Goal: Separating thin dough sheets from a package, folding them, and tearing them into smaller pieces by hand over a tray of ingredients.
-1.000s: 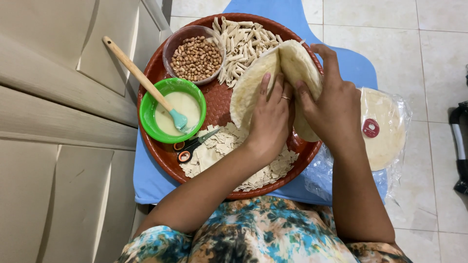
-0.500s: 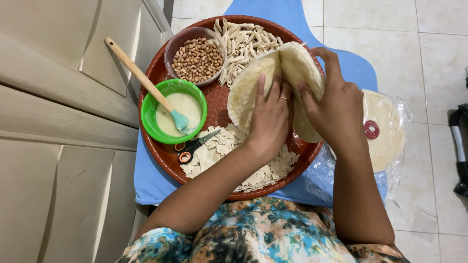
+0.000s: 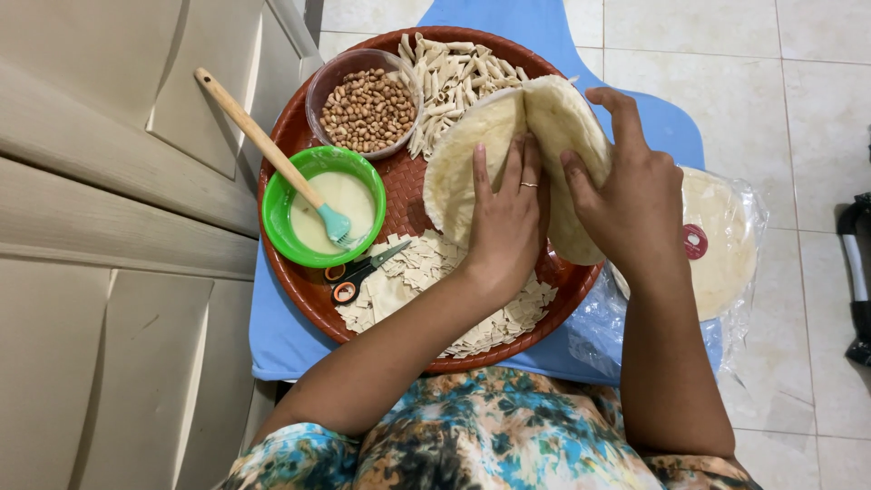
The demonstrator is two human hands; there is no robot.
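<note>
A round pale dough sheet [image 3: 454, 163] lies over a brown round tray [image 3: 299, 299], bent upward along its middle. My left hand [image 3: 504, 222] presses flat on its left half, fingers spread. My right hand [image 3: 631, 195] holds the right half [image 3: 567, 118] and lifts it toward the fold. Under my left wrist lies a heap of small cut dough squares [image 3: 399, 281]. Rolled dough sticks [image 3: 449, 86] are piled at the tray's far side.
On the tray stand a bowl of peanuts [image 3: 367, 109], a green bowl of whitish paste [image 3: 318, 195] with a wooden-handled brush [image 3: 263, 145], and small scissors [image 3: 358, 272]. A plastic bag of round sheets [image 3: 726, 245] lies right. The tray rests on a blue stool [image 3: 290, 340] beside a beige cabinet [image 3: 109, 227].
Nearly nothing differs; both hands stay on the sheet, with the fold held in the same place.
</note>
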